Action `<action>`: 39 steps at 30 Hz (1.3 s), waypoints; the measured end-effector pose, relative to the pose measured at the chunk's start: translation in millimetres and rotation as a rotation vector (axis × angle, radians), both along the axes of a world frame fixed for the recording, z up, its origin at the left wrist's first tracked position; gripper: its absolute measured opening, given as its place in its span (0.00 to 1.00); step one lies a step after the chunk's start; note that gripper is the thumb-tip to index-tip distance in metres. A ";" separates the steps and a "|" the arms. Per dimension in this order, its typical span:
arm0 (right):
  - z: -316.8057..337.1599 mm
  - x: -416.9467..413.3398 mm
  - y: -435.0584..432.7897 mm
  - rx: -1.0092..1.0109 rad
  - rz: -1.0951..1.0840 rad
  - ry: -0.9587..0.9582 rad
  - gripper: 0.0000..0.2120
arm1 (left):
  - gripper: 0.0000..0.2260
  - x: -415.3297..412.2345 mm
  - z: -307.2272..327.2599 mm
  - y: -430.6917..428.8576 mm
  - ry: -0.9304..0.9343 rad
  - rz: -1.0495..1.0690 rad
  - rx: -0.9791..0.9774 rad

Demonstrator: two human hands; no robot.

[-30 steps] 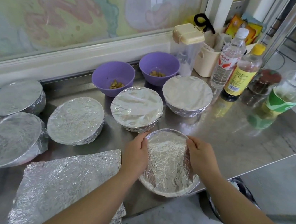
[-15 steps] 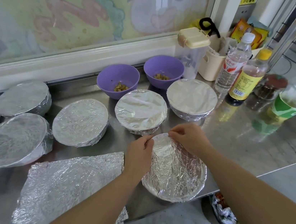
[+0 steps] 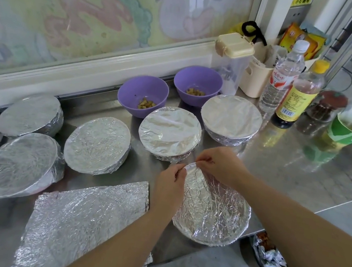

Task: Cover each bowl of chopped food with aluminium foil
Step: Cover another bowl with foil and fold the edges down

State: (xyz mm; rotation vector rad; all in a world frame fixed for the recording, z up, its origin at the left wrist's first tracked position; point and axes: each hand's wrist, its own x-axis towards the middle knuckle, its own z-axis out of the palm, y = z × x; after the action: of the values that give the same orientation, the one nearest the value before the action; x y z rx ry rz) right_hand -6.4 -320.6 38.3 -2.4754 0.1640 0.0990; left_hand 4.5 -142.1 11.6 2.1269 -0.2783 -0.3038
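A bowl wrapped in crinkled foil point(image 3: 215, 214) sits at the steel counter's near edge. My left hand point(image 3: 169, 186) pinches the foil at the bowl's far-left rim. My right hand point(image 3: 220, 165) pinches the foil at the far rim, right beside the left. Several foil-covered bowls stand behind and to the left, among them one point(image 3: 169, 132) just beyond my hands and another point(image 3: 97, 144) to its left. Two purple bowls point(image 3: 143, 94) point(image 3: 197, 84) with chopped food stand uncovered at the back. A loose foil sheet point(image 3: 83, 217) lies at the near left.
Bottles point(image 3: 283, 75) point(image 3: 299, 93), a clear jug with a cream lid point(image 3: 232, 60), a beige caddy point(image 3: 256, 79) and a green cup point(image 3: 348, 127) crowd the back right. The steel counter point(image 3: 299, 172) ends just right of the near bowl. A bin with foil scraps point(image 3: 271, 255) is below.
My right hand moved from the bowl's right side to its far rim, next to my left hand. Both now pinch the foil there. The view shifted slightly.
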 end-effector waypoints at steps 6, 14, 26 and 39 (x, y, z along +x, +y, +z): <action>3.3 -2.3 0.4 0.027 -0.001 0.041 0.05 | 0.11 -2.8 -2.0 0.3 0.030 0.026 -0.008; 8.1 -63.4 -7.8 0.406 -0.629 -0.107 0.16 | 0.11 -27.5 6.7 6.7 0.228 0.385 -0.231; -34.7 -76.0 8.0 0.663 -0.737 -0.076 0.15 | 0.17 -18.0 -5.1 2.7 0.218 0.239 -0.145; -9.4 -31.0 -13.4 0.222 -0.425 -0.009 0.09 | 0.17 -24.5 -1.0 -0.7 0.218 0.275 -0.191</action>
State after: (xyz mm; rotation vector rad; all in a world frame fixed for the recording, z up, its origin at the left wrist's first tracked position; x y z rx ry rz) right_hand -37.4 -334.0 28.9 -2.1692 0.6345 -0.0720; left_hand -20.0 -142.8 10.6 1.8951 0.1079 -0.3301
